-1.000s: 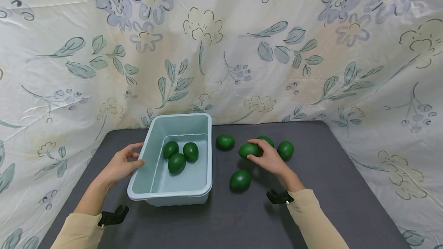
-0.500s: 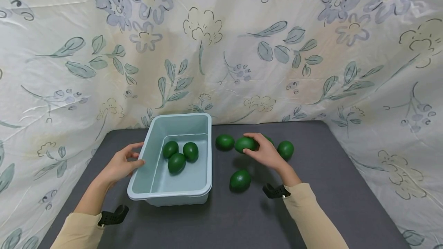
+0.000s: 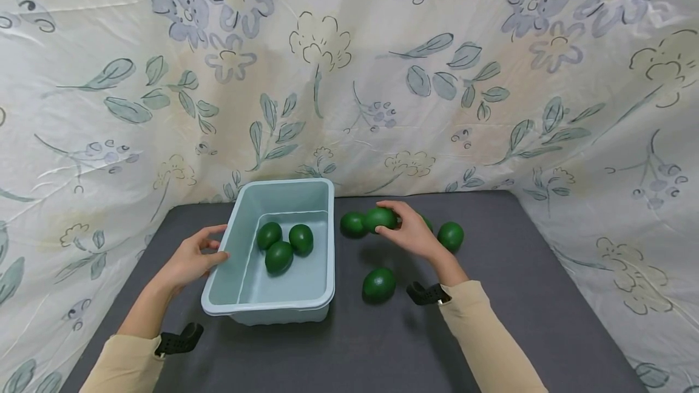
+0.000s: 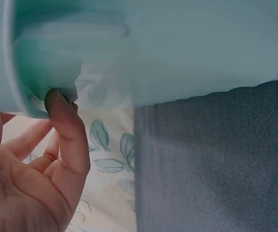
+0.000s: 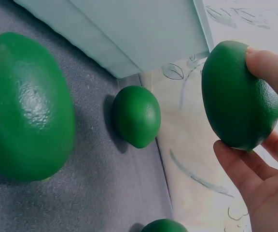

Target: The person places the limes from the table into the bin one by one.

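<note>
My left hand [image 3: 191, 259] grips the left rim of a pale blue-green plastic bin [image 3: 322, 247], thumb over the edge and fingers on the outside. The left wrist view shows the fingertips [image 4: 64, 113] at the bin's rim. Three green limes [image 3: 279, 258] lie together inside. Raised above the table, a glossy green lime [image 5: 240, 96] is held between the thumb and fingers of my right hand [image 3: 409, 232]. In the head view it overlaps another lime [image 3: 352, 224] on the table beside the bin.
On the dark grey table [image 3: 349, 356], one lime [image 3: 379, 285] lies nearer the front and another [image 3: 451, 236] to the right of my hand. One more lime [image 3: 428, 223] is mostly hidden behind the right hand. A flowered cloth [image 3: 349, 77] rises at the back and sides.
My right hand has carried its lime left and slightly away from me, toward the bin. My left hand and the bin have stayed in place.
</note>
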Tool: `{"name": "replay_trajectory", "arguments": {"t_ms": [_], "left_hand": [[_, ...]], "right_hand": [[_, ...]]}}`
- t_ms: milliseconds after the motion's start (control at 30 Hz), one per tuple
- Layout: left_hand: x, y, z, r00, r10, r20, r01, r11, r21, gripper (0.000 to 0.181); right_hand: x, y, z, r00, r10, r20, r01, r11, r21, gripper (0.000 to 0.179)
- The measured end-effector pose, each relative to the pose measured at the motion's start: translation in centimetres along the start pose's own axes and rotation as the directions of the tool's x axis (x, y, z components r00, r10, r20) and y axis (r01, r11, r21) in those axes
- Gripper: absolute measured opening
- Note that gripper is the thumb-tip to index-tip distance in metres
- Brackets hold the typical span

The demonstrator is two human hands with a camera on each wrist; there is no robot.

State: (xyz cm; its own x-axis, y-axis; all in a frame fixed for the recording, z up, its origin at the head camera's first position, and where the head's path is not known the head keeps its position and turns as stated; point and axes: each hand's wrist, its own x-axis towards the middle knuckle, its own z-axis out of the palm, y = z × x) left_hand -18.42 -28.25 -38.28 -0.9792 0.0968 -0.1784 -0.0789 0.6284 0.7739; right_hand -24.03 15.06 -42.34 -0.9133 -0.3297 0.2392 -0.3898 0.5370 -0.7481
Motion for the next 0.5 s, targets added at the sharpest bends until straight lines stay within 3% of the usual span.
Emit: {"name": "replay_trajectory", "arguments": {"t_ms": [500], "left_hand": [[-0.2,0.3,0.0,1.000,-0.012,0.001,0.012,1.000,0.020,0.068]], "right_hand": [[1.5,-2.1,-0.1,1.000,-0.001,-0.007,0.001,1.000,0.004,0.054]]}}
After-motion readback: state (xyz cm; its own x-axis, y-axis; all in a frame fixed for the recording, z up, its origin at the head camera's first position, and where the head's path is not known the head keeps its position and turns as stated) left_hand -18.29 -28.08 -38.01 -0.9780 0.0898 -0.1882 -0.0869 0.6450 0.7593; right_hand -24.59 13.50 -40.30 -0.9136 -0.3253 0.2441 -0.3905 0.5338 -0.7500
